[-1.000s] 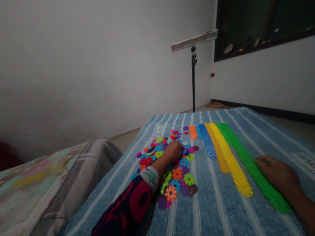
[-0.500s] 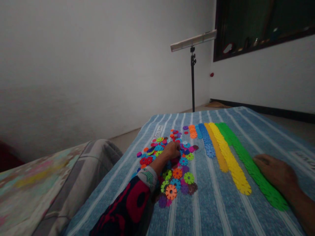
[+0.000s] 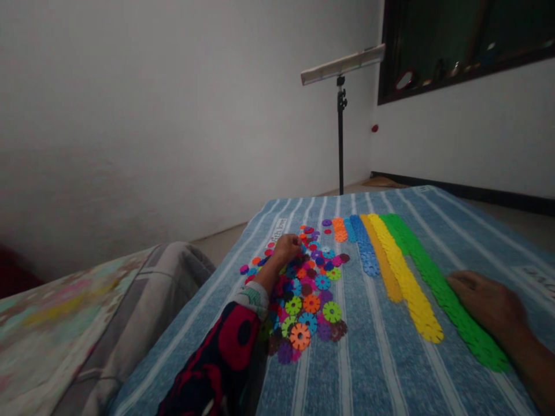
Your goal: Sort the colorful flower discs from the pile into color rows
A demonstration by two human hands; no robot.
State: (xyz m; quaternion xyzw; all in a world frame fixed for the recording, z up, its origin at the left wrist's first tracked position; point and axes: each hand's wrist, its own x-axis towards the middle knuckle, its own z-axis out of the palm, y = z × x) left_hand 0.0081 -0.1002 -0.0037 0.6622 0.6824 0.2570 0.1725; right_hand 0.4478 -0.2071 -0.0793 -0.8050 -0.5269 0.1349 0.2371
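Over the upper left of a loose pile of notched plastic discs (image 3: 311, 303), my left hand (image 3: 288, 248) is closed, fingertips together and pointing down. Whatever it pinches, if anything, is too small to make out. My right hand (image 3: 488, 303) lies on the cloth just right of the green row of discs (image 3: 446, 294), its fingers loosely out and holding nothing visible. Left of that row lie overlapping rows of yellow discs (image 3: 407, 283), orange-yellow discs (image 3: 384, 260) and blue discs (image 3: 365, 248). Shorter rows of light blue discs (image 3: 350, 230) and orange discs (image 3: 339, 230) are farther left.
A blue striped cloth (image 3: 364, 358) covers the table. A single purple disc (image 3: 326, 223) sits near the short rows. To the left is a bed or seat with a patterned cover (image 3: 87, 323). Behind the table stands a light panel (image 3: 342, 65) on a black pole (image 3: 340, 144).
My left hand has moved left and a little farther away across the pile, uncovering discs in its middle. My right hand stays in place beside the green row.
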